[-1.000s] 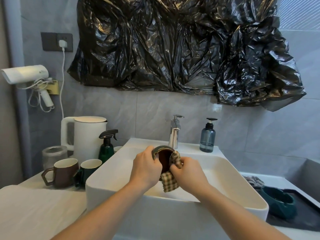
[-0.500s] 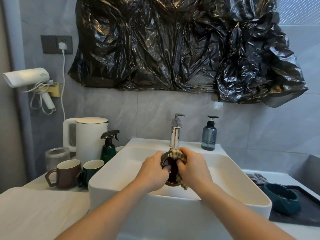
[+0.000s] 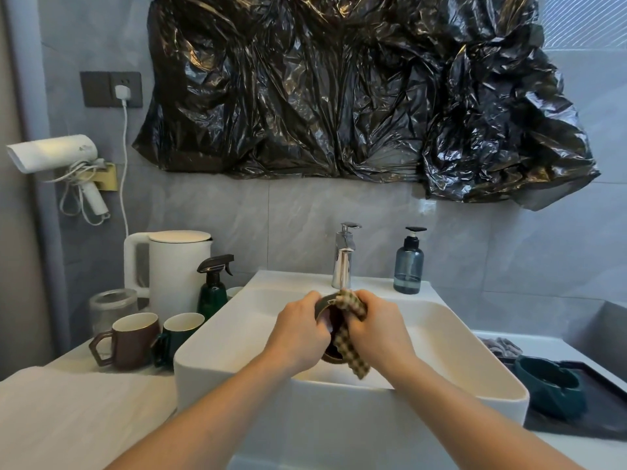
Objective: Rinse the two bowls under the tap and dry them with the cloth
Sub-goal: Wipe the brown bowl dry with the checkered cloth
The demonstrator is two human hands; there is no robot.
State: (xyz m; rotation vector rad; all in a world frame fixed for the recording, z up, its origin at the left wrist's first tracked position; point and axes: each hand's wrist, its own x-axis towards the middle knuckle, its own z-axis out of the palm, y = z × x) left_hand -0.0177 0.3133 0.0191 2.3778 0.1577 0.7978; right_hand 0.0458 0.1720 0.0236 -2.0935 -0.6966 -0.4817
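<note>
Brown bowl [image 3: 329, 337] sits tilted on edge over the sink [image 3: 475, 364], the left hand [image 3: 298, 334] gripping its rim while the right hand [image 3: 376, 330] pinches the checked cloth [image 3: 349, 344] against its inside. Drying of this bowl looks underway. Tap [image 3: 343, 259] shows no running water. Green bowl [image 3: 549, 385] rests on the dark tray [image 3: 604, 412] on the bench, probably finished already.

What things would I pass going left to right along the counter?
Glass jar → brown mug → green mug → spray bottle → tap → soap bottle → green bowl.
</note>
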